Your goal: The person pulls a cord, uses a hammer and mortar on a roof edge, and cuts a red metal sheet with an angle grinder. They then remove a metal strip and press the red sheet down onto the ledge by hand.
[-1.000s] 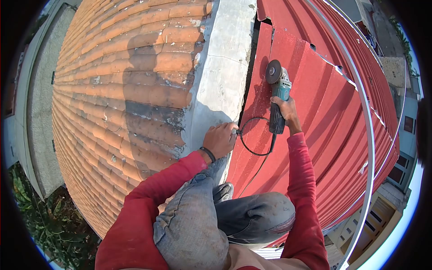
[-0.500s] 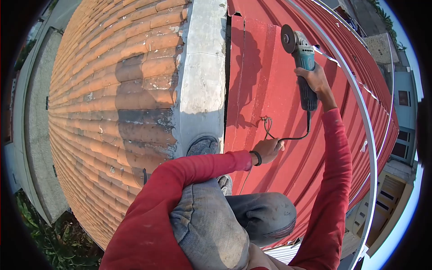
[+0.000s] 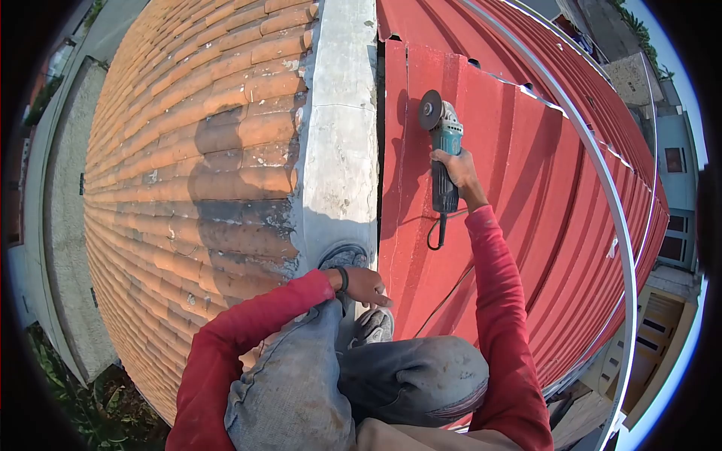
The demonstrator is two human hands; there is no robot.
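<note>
My right hand (image 3: 460,168) is wrapped round the body of a teal and black angle grinder (image 3: 447,154), held above the red metal roofing. Its dark disc (image 3: 431,110) sits at the far end, on the left side. From the grinder's near end a black power cord (image 3: 431,239) bends in a loop and passes behind the tool. My left hand (image 3: 364,286), with a dark band on the wrist, is over my shoes near the ridge. Its fingers are curled in and I see nothing in them.
A pale concrete ridge (image 3: 340,143) divides orange clay tiles (image 3: 150,165) on the left from red metal sheets (image 3: 496,180) on the right. A dark gap runs along the ridge. A white curved pipe (image 3: 605,165) arcs on the right. One shoe (image 3: 344,255) rests on the ridge.
The grinder has moved left and slightly down in my right hand. My left hand has let go of the cord and drawn back left towards my shoes.
</note>
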